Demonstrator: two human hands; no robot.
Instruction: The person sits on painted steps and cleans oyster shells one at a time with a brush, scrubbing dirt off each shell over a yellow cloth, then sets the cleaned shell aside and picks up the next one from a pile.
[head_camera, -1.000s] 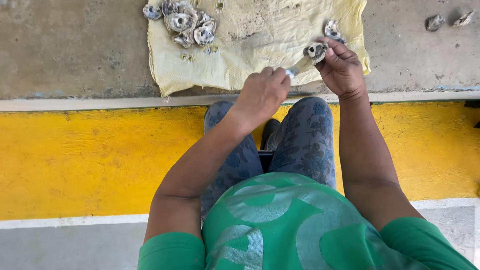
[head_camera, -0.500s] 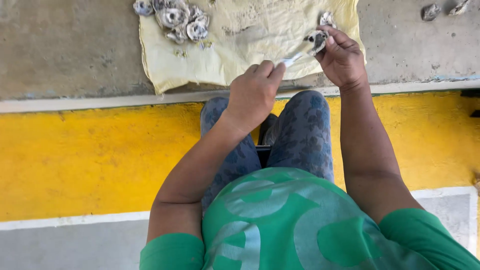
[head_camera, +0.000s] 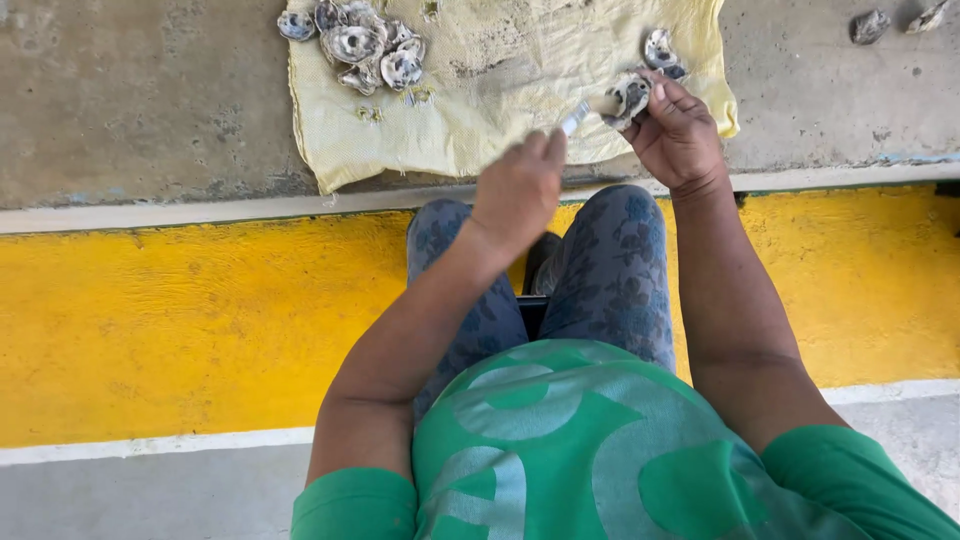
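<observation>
My right hand grips a grey oyster shell over the right part of a pale yellow cloth spread on the concrete. My left hand is closed around a small metal knife whose tip reaches the shell. A heap of several oyster shells lies at the cloth's far left corner. One more shell rests on the cloth just beyond my right hand.
My knees in patterned blue trousers stick out over a broad yellow painted strip with white edges. Two loose shells lie on the bare concrete at the far right.
My left hand has pulled slightly back from the shell and more of the knife blade shows. The right hand keeps its hold on the shell.
</observation>
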